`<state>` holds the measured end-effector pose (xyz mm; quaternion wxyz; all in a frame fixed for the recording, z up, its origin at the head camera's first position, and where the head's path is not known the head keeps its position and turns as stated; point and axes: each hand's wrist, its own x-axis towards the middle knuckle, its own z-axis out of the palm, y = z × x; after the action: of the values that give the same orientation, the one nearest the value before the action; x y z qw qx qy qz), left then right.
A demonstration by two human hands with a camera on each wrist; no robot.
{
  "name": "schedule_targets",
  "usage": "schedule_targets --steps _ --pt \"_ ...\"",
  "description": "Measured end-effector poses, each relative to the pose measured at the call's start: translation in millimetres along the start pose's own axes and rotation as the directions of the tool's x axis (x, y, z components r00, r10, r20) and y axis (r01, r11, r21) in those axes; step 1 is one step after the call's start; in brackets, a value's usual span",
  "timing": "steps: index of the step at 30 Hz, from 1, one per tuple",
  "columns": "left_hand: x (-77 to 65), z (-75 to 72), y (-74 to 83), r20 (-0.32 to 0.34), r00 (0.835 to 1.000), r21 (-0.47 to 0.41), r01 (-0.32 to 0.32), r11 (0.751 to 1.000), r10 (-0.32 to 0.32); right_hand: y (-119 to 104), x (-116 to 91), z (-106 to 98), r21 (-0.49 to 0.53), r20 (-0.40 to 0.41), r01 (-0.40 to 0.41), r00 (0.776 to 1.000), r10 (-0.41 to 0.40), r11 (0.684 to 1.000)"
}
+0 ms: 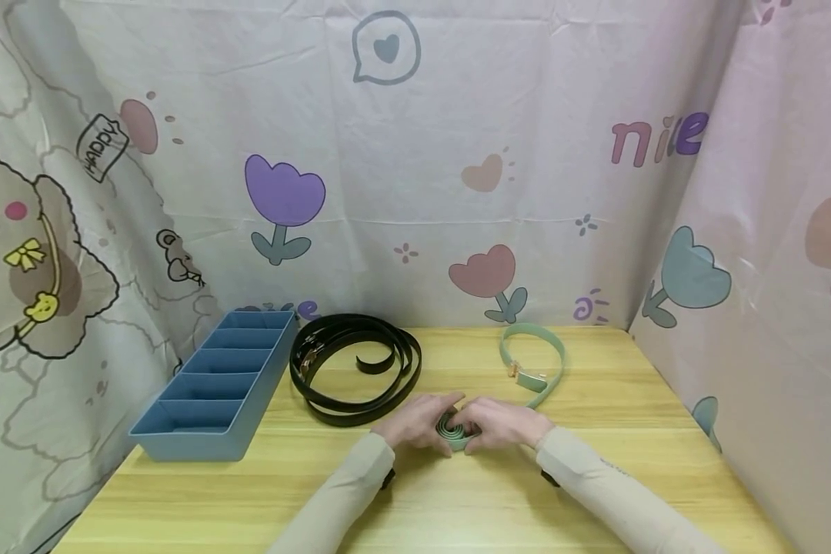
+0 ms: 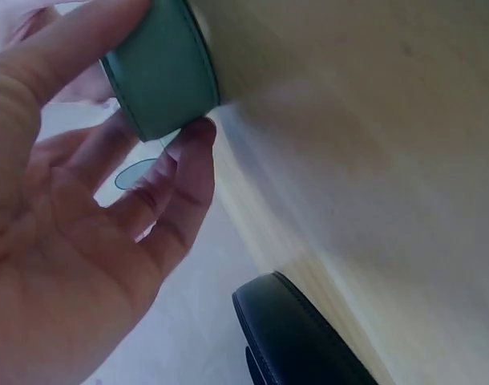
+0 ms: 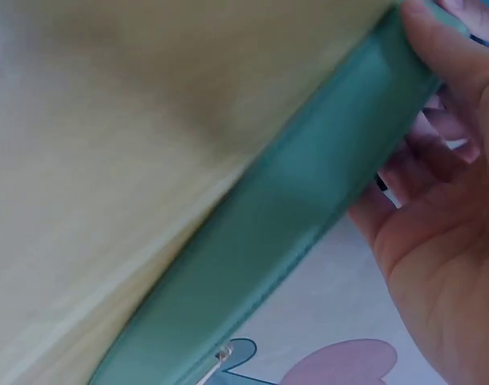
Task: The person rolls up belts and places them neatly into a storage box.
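A mint-green belt (image 1: 561,362) lies on the wooden table, one end wound into a tight spiral between my two hands. My left hand (image 1: 418,422) holds the coil's left side; in the left wrist view its thumb and fingers curl about the green roll (image 2: 164,72). On the other side, my right hand (image 1: 502,423) grips the coil, and in the right wrist view the thumb presses the green strap (image 3: 284,192) where it runs off. The unwound part loops toward the back right, ending at a gold-coloured buckle (image 1: 515,370).
Black belts (image 1: 360,419) lie in loose loops left of my hands. Farther left stands a blue tray (image 1: 256,415) with several compartments in a row. A printed cloth (image 1: 402,138) hangs behind the table and along both sides.
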<state>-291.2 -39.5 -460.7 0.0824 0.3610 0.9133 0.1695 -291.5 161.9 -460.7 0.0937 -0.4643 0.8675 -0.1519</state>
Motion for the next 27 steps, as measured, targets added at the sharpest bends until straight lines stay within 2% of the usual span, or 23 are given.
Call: schedule_targets --steps 3,6,10,13,17,23,27 --pt "0.9 -1.0 -2.0 0.005 1.000 -0.030 -0.017 0.999 0.017 -2.0 1.4 -2.5 -0.019 -0.008 -0.014 1.000 0.014 1.000" --pt "1.1 -0.8 -3.0 -0.019 1.000 -0.061 -0.018 0.998 0.017 -3.2 2.5 -2.5 -0.071 -0.055 -0.019 0.998 0.015 0.997" --pt "0.3 3.0 -1.7 -0.060 0.998 -0.094 0.008 0.996 -0.014 -3.7 3.6 1.5 -0.167 -0.126 -0.007 0.992 -0.014 0.986" --pt "1.3 6.9 0.6 -0.089 0.995 -0.064 0.036 0.997 -0.042 -3.0 4.5 5.3 -0.204 -0.167 0.008 0.985 -0.043 0.979" --pt "2.4 8.6 3.1 -0.100 0.992 -0.018 0.069 0.997 -0.071 -1.7 3.8 8.3 -0.177 -0.170 0.027 0.984 -0.057 0.984" --pt "3.2 5.2 0.0 -0.042 0.998 -0.045 0.035 0.998 -0.037 1.2 -1.4 5.3 -0.076 -0.107 -0.004 0.994 -0.004 0.997" --pt "3.3 5.4 -1.8 -0.037 0.998 -0.039 0.045 0.998 -0.047 1.2 0.6 4.5 -0.095 -0.108 -0.016 0.994 0.006 0.995"
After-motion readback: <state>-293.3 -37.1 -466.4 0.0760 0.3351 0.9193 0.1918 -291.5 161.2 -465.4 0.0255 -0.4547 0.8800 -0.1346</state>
